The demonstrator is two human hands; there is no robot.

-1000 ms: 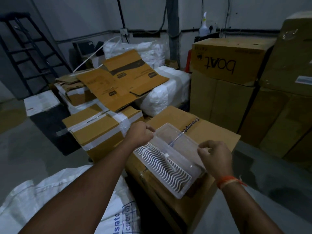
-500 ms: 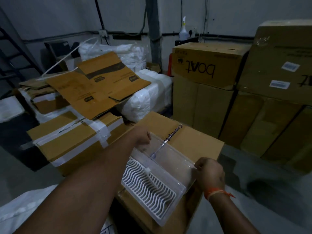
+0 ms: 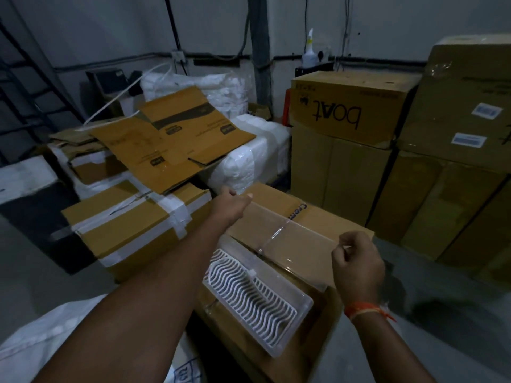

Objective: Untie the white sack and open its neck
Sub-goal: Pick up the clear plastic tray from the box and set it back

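Now I hold a clear lid point(image 3: 290, 241) with both hands: my left hand point(image 3: 229, 203) pinches its far corner, my right hand point(image 3: 356, 261) pinches its near corner with the fingers curled in. Below the lid, between my hands, a clear tray point(image 3: 301, 310) with a white wavy rack point(image 3: 249, 294) in it rests on a brown box point(image 3: 309, 214). An orange band point(image 3: 365, 309) circles my right wrist. The sack point(image 3: 33, 344) lies under my left forearm, down at the near left, white with blue print; I cannot see its neck. Beyond my left hand sit taped boxes point(image 3: 124, 228) and flattened cardboard point(image 3: 171, 145). Past my right hand stand stacked cartons point(image 3: 345, 111).
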